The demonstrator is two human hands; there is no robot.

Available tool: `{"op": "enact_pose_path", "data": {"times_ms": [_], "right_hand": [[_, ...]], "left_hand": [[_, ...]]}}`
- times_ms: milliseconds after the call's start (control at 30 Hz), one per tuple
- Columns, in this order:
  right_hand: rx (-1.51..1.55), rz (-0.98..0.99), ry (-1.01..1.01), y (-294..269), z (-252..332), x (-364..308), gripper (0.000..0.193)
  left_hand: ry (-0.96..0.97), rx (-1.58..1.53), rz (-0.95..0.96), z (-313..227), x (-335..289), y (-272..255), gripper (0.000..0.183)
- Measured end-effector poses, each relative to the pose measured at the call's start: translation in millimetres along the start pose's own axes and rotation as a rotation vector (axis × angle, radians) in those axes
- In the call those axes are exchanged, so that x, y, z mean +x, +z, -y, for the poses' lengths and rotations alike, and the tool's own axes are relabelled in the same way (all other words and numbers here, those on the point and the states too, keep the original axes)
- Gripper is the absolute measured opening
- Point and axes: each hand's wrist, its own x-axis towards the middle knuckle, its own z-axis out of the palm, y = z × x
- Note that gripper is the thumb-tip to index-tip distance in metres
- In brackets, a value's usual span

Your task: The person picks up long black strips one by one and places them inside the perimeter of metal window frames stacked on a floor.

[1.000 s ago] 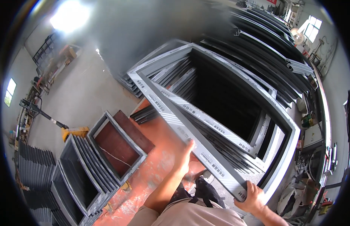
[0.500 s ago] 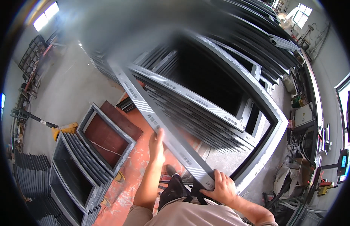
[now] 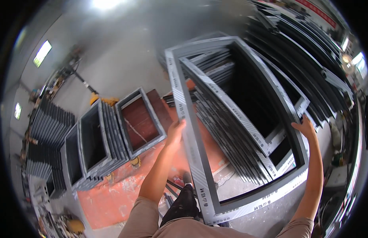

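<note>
The large frame [image 3: 200, 158] stands directly before the person, the left hand [image 3: 175, 133] on its left rail and the right hand [image 3: 305, 127] on its right rail. Behind it lies a stack of frames [image 3: 231, 131]. Left of these, smaller frames [image 3: 108, 137] stand side by side on the floor [image 3: 112, 71].

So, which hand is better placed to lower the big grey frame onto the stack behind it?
Probably the right hand. It grips the far side of the grey frame, close to the stacked frames. The left hand holds the near side rail, farther from the stack.
</note>
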Motion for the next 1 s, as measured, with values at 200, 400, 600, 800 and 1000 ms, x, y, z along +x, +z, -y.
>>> {"op": "enact_pose_path", "data": {"times_ms": [200, 400, 600, 800, 1000], "right_hand": [[0.119, -0.006, -0.121, 31, 36, -27, 0.076], [0.08, -0.078, -0.058, 51, 61, -92, 0.075], [0.025, -0.121, 0.028, 53, 100, -145, 0.086], [-0.085, -0.132, 0.071, 30, 156, -148, 0.085], [-0.262, -0.291, 0.04, 10, 271, -137, 0.083]], "left_hand": [[0.029, 0.039, -0.109, 17, 10, -37, 0.032], [0.147, 0.452, -0.468, 19, 12, -75, 0.056], [0.17, 0.609, -0.529, 17, 2, -102, 0.071], [0.16, 0.542, -0.472, 19, 23, -135, 0.072], [0.202, 0.319, -0.525, -12, 59, -194, 0.062]]}}
